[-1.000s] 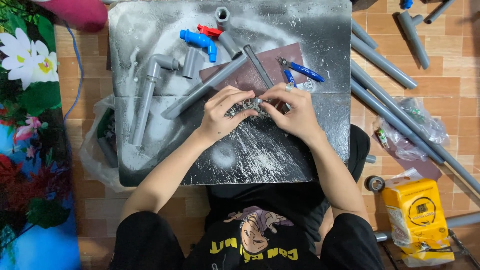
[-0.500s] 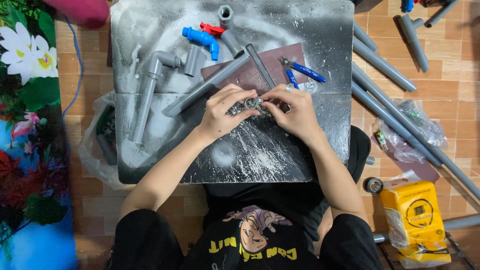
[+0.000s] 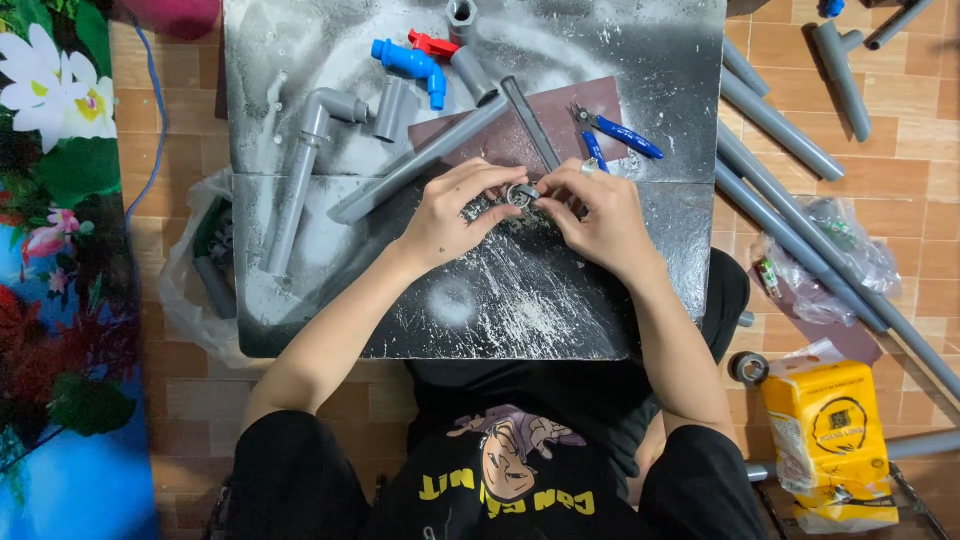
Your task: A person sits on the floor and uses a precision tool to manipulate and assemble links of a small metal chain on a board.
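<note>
Head view showed a small grey ring-shaped fitting point(image 3: 521, 193) pinched between both hands just above the middle of the paint-spattered dark work board point(image 3: 650, 60). The left hand point(image 3: 455, 210) had thumb and fingertips closed on the fitting's left side, and the right hand point(image 3: 595, 215) gripped its right side the same way, a ring on one finger; what exactly lay inside the fitting was too small to tell. To handle it well, it seemed wise to keep both wrists low over the board, hold the piece square between the fingertips and turn it in short, even moves, so that nothing small could slip and roll off. Just beyond the hands lay a long grey pipe point(image 3: 420, 160) set diagonally, touching a brown sheet point(image 3: 540, 125), with blue-handled pliers point(image 3: 615, 135) on that sheet near the right hand. Farther up sat a blue tap point(image 3: 410, 62), a red-handled valve point(image 3: 432, 44) and a short grey coupling point(image 3: 462, 14); to the left, a grey elbow pipe point(image 3: 300, 170). Off the board on the tiled floor, well apart, lay several long grey pipes point(image 3: 800, 230), a clear plastic bag point(image 3: 850, 250) and a yellow packet point(image 3: 830, 440).
</note>
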